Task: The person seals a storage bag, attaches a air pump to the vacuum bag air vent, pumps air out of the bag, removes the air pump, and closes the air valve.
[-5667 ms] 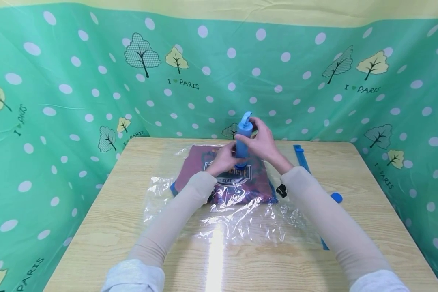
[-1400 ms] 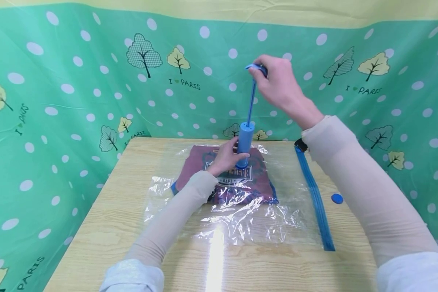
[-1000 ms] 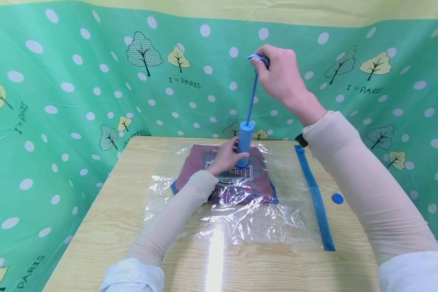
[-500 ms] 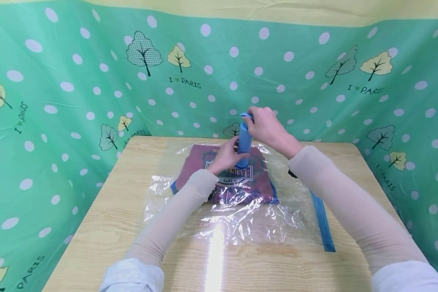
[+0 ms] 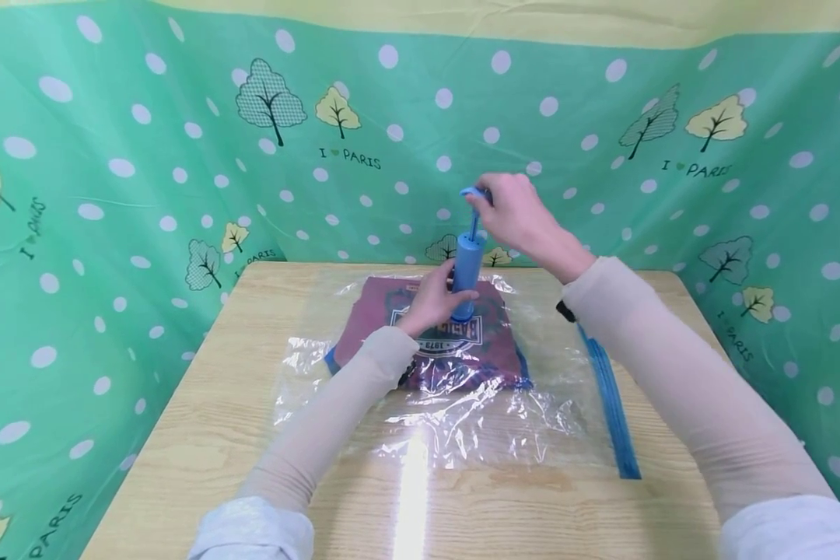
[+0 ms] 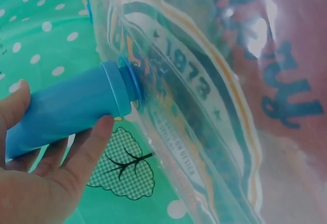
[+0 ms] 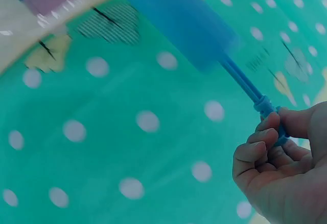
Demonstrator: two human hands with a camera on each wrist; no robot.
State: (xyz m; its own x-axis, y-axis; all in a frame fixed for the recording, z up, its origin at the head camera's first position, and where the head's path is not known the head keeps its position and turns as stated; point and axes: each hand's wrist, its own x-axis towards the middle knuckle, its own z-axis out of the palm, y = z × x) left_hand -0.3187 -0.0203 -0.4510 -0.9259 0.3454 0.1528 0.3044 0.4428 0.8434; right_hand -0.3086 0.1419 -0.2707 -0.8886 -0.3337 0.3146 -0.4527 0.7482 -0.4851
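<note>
A blue hand pump (image 5: 468, 264) stands upright, its foot on a clear plastic storage bag (image 5: 350, 435). Inside the bag lies a folded maroon T-shirt (image 5: 371, 311) with a printed badge. My left hand (image 5: 430, 299) is wrapped round the lower barrel; in the left wrist view the pump's collar (image 6: 134, 83) meets the bag over the print. Above it, my right hand (image 5: 518, 210) grips the pump's handle (image 5: 473, 191), the rod (image 5: 474, 223) drawn partway out. The right wrist view shows the fingers curled round the handle end, below a blurred barrel (image 7: 179, 25).
The bag's blue zip strip (image 5: 612, 412) runs along its right side on the wooden table (image 5: 189, 435), partly behind my right forearm. A green dotted curtain (image 5: 364, 179) stands close behind the table and at both sides.
My right hand has gone from the barrel to the handle, pulled it high, pushed it down, and raised it partway again. My left hand keeps its hold. The blue disc is now behind my right arm.
</note>
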